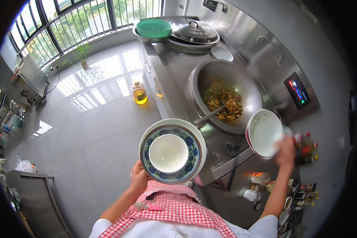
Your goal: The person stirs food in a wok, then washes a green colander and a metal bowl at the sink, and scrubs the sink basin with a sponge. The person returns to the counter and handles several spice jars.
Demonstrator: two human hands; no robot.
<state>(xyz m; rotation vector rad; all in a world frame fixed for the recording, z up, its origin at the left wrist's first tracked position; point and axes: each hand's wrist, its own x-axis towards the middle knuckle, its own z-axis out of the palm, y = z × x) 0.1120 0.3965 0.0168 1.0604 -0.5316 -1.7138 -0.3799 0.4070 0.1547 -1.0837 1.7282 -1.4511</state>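
My left hand (140, 177) grips the left edge of a stack: a white bowl (168, 153) stands on a blue flower-patterned plate (193, 154), with a larger pale dish (203, 139) beneath. Off to the right, my right hand (285, 151), blurred, holds a white bowl (264, 134) by its right edge; a red-edged dish shows along that bowl's left side. Just beyond it sits a large steel wok (250, 89) with browned, chopped food (226, 104) inside. A ladle-like utensil (211, 116) leans in the wok, its far end in the food and its handle towards the stack.
A lidded steel pan (196, 32), a green colander (153, 28) and a white plate (222, 53) stand at the stove's far end. An oil bottle (140, 93) is left of the stove. Bottles (308, 148), jars (259, 178) and a black scrubber (232, 147) lie right of me.
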